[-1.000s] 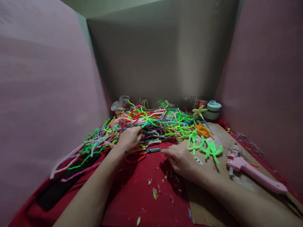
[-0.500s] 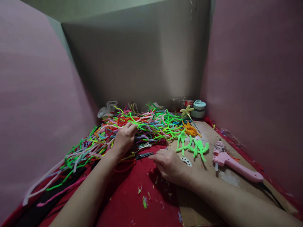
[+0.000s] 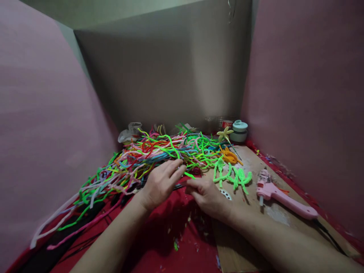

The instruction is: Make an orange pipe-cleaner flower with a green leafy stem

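Between two pink walls and one grey back wall, a red cloth covers the working surface. On its right part lies a sheet of brown cardboard. Toward the back is spread a wide, tangled pile of fuzzy stems in many colours, and some of them reach over a black object at the left.

Before this pile, the left hand has its fingers bent and closed upon one bright green stem. This stem rises above the fingers against the pile, and below them its lower part goes to the right hand. There the thumb and the forefinger are near together; whether they pinch the stem's end, I cannot tell.

On the cardboard rests a pink glue gun, and to the left of it are bent green shapes. Farther back stand a jar with a pale blue lid, an orange bundle and a yellow flower. Just beside the right hand is a white disc with holes. Small scraps are scattered on the cloth.
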`<state>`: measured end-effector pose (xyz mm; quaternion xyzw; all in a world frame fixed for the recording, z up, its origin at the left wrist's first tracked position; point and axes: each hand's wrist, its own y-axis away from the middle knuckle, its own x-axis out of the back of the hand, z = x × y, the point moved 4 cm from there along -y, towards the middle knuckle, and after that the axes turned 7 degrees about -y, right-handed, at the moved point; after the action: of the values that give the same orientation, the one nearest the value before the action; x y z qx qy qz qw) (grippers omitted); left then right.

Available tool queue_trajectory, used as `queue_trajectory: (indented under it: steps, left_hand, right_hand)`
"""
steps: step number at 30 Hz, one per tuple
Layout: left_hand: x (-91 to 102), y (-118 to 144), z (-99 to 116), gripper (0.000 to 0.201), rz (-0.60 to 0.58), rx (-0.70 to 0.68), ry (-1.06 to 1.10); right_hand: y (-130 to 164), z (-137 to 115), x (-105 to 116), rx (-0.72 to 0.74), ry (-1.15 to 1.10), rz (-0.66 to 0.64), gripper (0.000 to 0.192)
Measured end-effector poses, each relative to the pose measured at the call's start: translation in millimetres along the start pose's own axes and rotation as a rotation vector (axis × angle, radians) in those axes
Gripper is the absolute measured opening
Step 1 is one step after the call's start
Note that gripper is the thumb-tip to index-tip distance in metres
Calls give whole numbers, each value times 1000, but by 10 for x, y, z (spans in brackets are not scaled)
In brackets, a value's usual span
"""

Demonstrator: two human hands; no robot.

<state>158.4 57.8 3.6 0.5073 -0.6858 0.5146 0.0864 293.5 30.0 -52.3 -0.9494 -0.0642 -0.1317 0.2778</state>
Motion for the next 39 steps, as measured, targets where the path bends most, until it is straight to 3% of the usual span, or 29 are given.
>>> queue_trajectory:
  steps: [4, 6, 9, 12, 15, 18, 22, 24, 25, 27, 29, 31, 35, 39]
  left_hand:
    - [208, -137, 409, 29, 45, -165, 104]
    - [266, -186, 583, 25, 63, -214, 139]
    - [231, -210, 739, 23, -10, -257, 225]
    - [161, -201, 740, 21, -39, -194, 326]
    - [130, -185, 737, 20, -26, -143, 435]
    - [129, -174, 860, 19, -37, -184, 560]
    - [175, -177, 1069, 20, -48, -215, 640]
    - [226, -182, 1096, 21, -33, -162, 747]
    - [249, -185, 1071, 22, -21, -84, 832]
    - [261, -179, 936, 20, 13, 205, 1052]
    - [200, -120, 731, 18, 69, 663, 1293]
    - [128, -60, 560, 16, 212, 983, 1525]
    - [-60, -7, 315, 9, 423, 1285, 1784]
    - [-205, 63, 164, 11, 601, 1465, 1860]
  right_hand:
    - [-74, 58, 95, -368, -881, 169, 21]
    - [-102, 25, 126, -450, -1137, 152, 30]
    - [-140, -31, 212, -408, -1202, 128, 28]
    - [-165, -34, 284, -361, -1248, 184, 19]
    - [-183, 13, 323, -409, -1347, 269, 13]
    - [-207, 66, 364, -449, -1422, 318, 10]
    - [-221, 141, 417, -482, -1465, 363, 16]
    - [-216, 173, 433, -496, -1453, 395, 18]
    - [-214, 184, 436, -502, -1444, 407, 18]
    - [-214, 192, 432, -498, -1441, 419, 17]
    - [-218, 189, 427, -483, -1444, 432, 17]
    - [-221, 186, 427, -471, -1439, 459, 16]
    - [-204, 179, 420, -475, -1425, 484, 10]
    - [-169, 108, 344, -448, -1384, 321, 15]
